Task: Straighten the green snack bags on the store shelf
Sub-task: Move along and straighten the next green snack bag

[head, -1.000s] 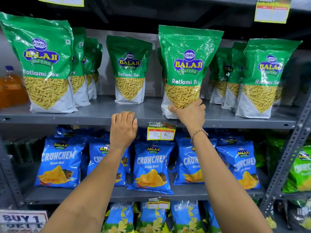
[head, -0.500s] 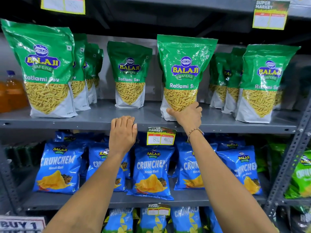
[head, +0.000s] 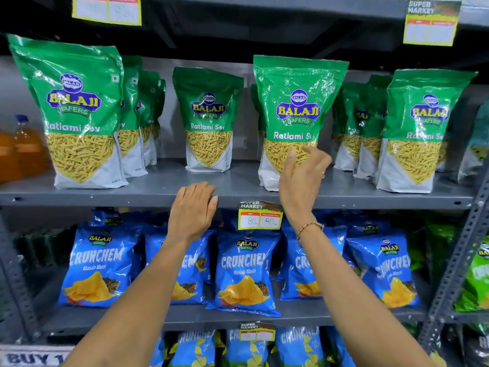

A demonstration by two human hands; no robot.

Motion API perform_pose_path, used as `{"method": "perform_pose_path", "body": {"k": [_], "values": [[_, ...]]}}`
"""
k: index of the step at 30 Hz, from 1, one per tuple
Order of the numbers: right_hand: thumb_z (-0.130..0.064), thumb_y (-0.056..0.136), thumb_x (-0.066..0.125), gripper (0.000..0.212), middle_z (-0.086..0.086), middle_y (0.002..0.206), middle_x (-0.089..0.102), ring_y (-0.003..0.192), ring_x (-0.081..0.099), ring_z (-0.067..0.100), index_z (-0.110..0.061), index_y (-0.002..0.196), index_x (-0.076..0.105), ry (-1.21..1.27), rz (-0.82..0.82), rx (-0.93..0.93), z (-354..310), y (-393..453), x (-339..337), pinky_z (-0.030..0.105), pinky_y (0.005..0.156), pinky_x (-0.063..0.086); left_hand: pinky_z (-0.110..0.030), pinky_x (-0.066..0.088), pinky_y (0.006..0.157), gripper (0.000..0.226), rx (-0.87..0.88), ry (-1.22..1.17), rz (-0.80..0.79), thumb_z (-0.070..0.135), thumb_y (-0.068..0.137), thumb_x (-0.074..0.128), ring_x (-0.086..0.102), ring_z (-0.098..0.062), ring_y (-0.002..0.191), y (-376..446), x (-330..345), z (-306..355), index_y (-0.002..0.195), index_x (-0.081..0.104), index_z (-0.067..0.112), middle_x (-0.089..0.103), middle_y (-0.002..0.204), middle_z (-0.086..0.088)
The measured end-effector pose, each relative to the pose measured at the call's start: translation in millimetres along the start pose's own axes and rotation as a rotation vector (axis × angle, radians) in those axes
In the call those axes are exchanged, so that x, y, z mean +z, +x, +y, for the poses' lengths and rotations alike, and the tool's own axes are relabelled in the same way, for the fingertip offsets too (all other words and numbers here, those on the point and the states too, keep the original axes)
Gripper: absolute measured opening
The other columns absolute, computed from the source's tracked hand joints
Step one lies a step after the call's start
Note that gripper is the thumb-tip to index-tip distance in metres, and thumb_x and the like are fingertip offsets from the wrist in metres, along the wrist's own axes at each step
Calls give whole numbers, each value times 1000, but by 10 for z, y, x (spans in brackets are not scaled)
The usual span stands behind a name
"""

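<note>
Two hands up at the shelf [head: 238,193]. Right hand [head: 301,178] is on the lower front of the middle green bag [head: 296,112], fingers [head: 291,160] loosely curled and a bit spread against the clear window, thumb side up. Can't tell if it's actually gripping or just touching. Left hand [head: 193,207] rests flat on the shelf's front lip, fingers together, holding nothing.

Middle green bag stands upright at the front edge, forward of the bags behind it. Back-set bag [head: 209,120] to its left sits much deeper (that row looks uneven, probably the thing to fix). Left front bag [head: 76,112] and right front bag [head: 420,131] are also at the front, each with a file of bags behind.

Risks, my read:
- Bag is tall and touched low. Push on the base and the top may tip backward into the ones behind, or forward off the lip.
- Base is close to the edge, so any pull toward the person could drop it.
- Glossy film, so a light touch may slip instead of turning the bag.

Around: price tag [head: 260,215] hangs off the lip just beside the right wrist, easy to knock. Blue chip bags [head: 243,271] fill the tier below. Orange bottles [head: 23,144] at far left, well apart. Nothing blocks the reach.
</note>
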State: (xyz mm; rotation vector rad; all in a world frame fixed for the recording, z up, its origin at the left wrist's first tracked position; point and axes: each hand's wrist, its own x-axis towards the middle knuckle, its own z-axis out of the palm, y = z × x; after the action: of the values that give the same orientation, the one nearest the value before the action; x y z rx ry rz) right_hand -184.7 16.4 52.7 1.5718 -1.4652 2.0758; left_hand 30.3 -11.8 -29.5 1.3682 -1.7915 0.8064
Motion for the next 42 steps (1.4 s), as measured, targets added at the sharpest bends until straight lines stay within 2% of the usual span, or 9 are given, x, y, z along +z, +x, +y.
{"method": "perform_pose_path", "body": {"k": [5,9,12,15,18,21,24,31,42], "values": [[-10,97,44,15,12,103,50,80,45,12,-1,102,54,205,-120,-295,-427,-162,386,23,70,43,-41,35,87,40,-31,14,-34,35,97,35,56,-34,100,-104,-196,-500,109,59,5,63,112,-13],[-14,95,46,18,13,109,54,85,49,16,-1,105,55,100,-416,-117,-556,-131,915,31,81,43,-45,37,97,49,-36,30,-72,37,97,34,56,-36,111,-204,-354,-908,117,60,1,62,119,-18],[-21,94,49,12,11,90,51,86,53,19,-10,90,51,-48,-567,8,-571,-27,1303,32,80,40,-50,40,102,51,-22,23,-70,36,97,34,54,-38,118,-235,-392,-1064,121,59,-1,60,126,-19],[-29,91,54,43,22,116,55,113,54,33,4,118,47,-65,-636,125,-581,43,1668,39,93,45,-50,40,98,48,8,62,17,34,96,36,58,-38,110,-278,-331,-1144,117,61,-1,63,119,-19],[-43,88,59,83,24,146,32,139,29,36,6,143,21,-69,-649,240,-589,67,1958,39,111,30,-50,40,94,43,16,129,137,33,95,39,60,-38,105,-294,-216,-1174,108,65,0,65,112,-19],[-51,84,60,107,24,157,1,145,4,40,3,148,-6,-35,-618,341,-584,117,2180,47,117,14,-50,42,94,40,35,177,257,32,93,42,61,-37,105,-299,-75,-1225,105,66,2,67,108,-17],[-59,74,67,125,23,156,-3,145,5,41,2,148,-13,-107,-625,430,-546,135,2339,50,117,16,-48,40,92,39,63,189,371,32,93,43,57,-35,104,-268,28,-1268,104,66,3,68,104,-17],[-54,63,79,124,24,148,23,134,33,40,2,145,4,-127,-594,468,-407,66,2464,45,107,34,-42,39,82,36,123,188,450,34,99,34,61,-33,87,-255,127,-1323,106,57,7,68,100,-14],[-47,60,85,133,25,148,22,134,35,39,7,147,-1,-197,-623,462,-499,-3,2372,43,107,36,-41,38,82,37,89,178,422,35,99,32,60,-32,85,-280,113,-1309,105,57,8,67,99,-13]]}}
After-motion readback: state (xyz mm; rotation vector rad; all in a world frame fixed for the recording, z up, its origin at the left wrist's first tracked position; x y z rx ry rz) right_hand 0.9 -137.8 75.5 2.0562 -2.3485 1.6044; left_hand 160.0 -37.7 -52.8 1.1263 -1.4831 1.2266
